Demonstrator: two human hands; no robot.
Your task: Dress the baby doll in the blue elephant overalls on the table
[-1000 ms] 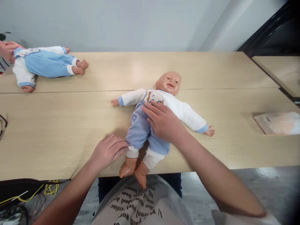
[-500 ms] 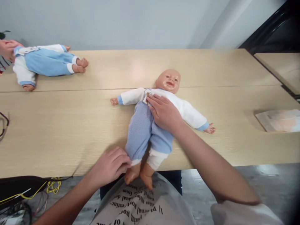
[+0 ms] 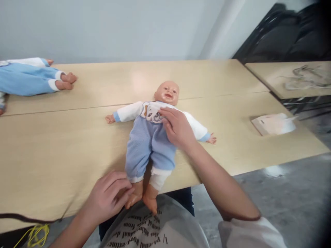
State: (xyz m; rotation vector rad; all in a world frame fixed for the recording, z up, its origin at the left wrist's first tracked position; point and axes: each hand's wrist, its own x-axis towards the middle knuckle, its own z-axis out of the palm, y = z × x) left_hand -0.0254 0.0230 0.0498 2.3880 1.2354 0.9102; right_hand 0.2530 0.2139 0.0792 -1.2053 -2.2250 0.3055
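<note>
One doll (image 3: 151,134), face-up on surface (image 3: 77,144); right hand (image 3: 178,129) loosely spread on front, left hand (image 3: 110,193) by cuff (image 3: 135,179), fingers narrowed (grip uncertain). Step, seemingly: straightening trousers (image 3: 137,148); next calls for light pinch.

From where I stand, the doll (image 3: 151,136) has a smooth, glossy plastic head (image 3: 167,93) that catches the light, and feet (image 3: 150,199) with a softer gleam. Its blue trousers (image 3: 138,144) look like matt, slightly rough cloth, the white top (image 3: 130,112) a soft matt cloth too. The table (image 3: 64,144) looks like pale wood, smooth, with fine grain and a faint sheen. The wall (image 3: 116,31) is matt and smooth, the grey floor (image 3: 258,196) partly glossy. The person's shirt (image 3: 178,225) is printed cloth, matt. The pale packet (image 3: 274,124) could be paper or plastic; I can't tell.
</note>
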